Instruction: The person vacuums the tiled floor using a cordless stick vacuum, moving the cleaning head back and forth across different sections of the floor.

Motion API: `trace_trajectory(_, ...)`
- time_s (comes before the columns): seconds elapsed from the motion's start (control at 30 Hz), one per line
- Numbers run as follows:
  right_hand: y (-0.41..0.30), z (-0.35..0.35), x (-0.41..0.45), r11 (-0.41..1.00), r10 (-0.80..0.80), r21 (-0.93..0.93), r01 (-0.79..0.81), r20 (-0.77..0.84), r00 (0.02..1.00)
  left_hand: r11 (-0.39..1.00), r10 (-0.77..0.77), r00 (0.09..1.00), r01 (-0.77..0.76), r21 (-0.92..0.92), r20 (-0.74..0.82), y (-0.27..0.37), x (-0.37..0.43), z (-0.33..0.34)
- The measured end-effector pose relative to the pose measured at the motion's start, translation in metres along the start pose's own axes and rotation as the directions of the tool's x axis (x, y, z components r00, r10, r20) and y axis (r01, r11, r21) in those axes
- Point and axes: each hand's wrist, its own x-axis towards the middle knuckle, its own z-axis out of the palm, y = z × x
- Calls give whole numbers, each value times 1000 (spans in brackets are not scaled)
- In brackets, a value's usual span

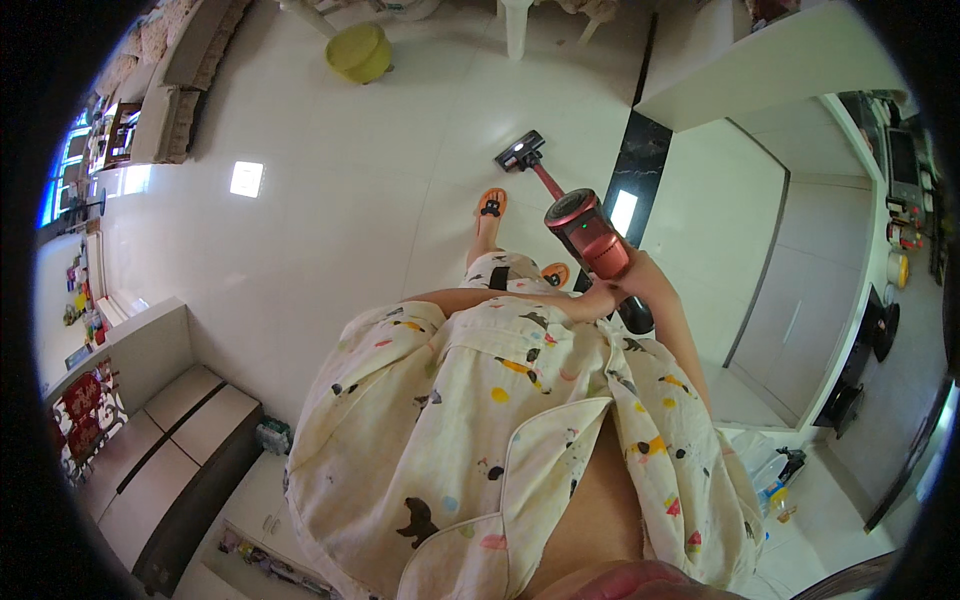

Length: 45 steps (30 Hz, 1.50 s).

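Observation:
A red and black cordless stick vacuum cleaner point(587, 229) slants away from my body at the right of the middle. My right hand point(637, 271) is wrapped around its handle end, behind the red motor housing. Close beside it, my left hand point(598, 300) grips the same end from the left, its fingers partly hidden. A black battery or handle base point(636, 316) sticks out below both hands. From the body a red tube point(547, 181) runs down to the black floor head point(520, 151), which rests on the glossy tiles. A small green light glows on the housing.
My feet wear orange slippers point(492, 201) just behind the floor head. A black stone strip point(637, 161) crosses the pale tiled floor point(337, 202) beside a doorway. A yellow-green stool or tub point(359, 52) and white furniture legs point(516, 30) stand ahead. A sofa point(176, 97) is far left.

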Motion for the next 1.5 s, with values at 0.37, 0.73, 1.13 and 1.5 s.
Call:
trace_trajectory(0.37, 2, -19, 23, 992, -100, 95, 87, 151, 983, 999, 24, 1000, -24, -49, 7, 10, 8, -2)
trace_trajectory(0.73, 10, -20, 30, 980, -55, 199, 5, 245, 968, 986, 12, 1000, -9, -166, 16, 28, -3, -13)
trace_trajectory(1.13, -27, 27, 93, 977, -153, 178, 119, 187, 970, 940, 32, 979, -97, -326, -200, 44, -11, -67)
trace_trajectory(1.5, -71, 55, 157, 986, -148, -65, 156, 122, 981, 872, 8, 911, -208, -442, -413, 66, -24, -114)
